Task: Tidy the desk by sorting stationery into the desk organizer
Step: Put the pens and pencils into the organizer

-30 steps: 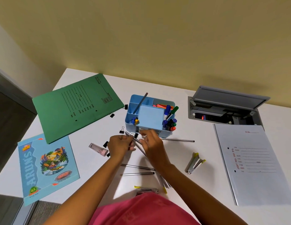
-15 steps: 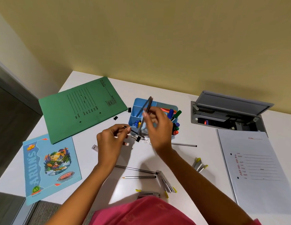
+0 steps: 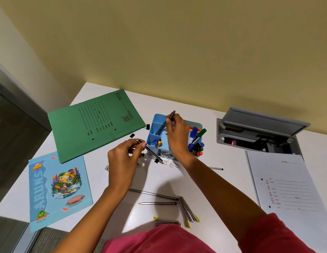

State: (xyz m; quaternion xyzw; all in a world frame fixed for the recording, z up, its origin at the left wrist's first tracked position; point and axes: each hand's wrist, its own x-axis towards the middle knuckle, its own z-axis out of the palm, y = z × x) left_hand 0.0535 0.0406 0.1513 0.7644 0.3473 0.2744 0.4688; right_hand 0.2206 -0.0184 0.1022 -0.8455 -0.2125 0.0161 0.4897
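A pale blue desk organizer [image 3: 153, 126] stands near the middle of a white desk [image 3: 223, 181], toward its far edge. The right hand [image 3: 177, 137] reaches over it, fingers pinched together on the upper end of a dark pencil [image 3: 170, 116] that slants down into the rear left compartment. The left hand [image 3: 122, 161] is just left of the organizer's front, thumb and fingertips clamped on a second dark pencil [image 3: 152, 152], whose low end touches loose paper clips [image 3: 171, 163] on the desk. The organizer's front left compartment holds small blue and yellow pieces [image 3: 157, 143]; a front slot holds more paper clips; the right side holds a blue marker [image 3: 193, 134], a green marker [image 3: 202, 133] and other caps. Black binder clips [image 3: 147, 126] lie by its left wall. A green folder [image 3: 97, 125] lies toward the far left corner, with a light blue picture book [image 3: 58, 187] at the near left edge, overhanging it. Near the front edge lie two pencils [image 3: 157, 203] and grey staple strips [image 3: 188, 210]. Another pencil [image 3: 216, 168] shows beyond the right forearm. A white printed form [image 3: 287, 189] lies at the right edge, and behind it a grey cable hatch [image 3: 259, 123] is set in the desk, its lid raised. A plain yellow wall [image 3: 177, 52] rises behind the desk. Pink clothing [image 3: 159, 240] fills the bottom.
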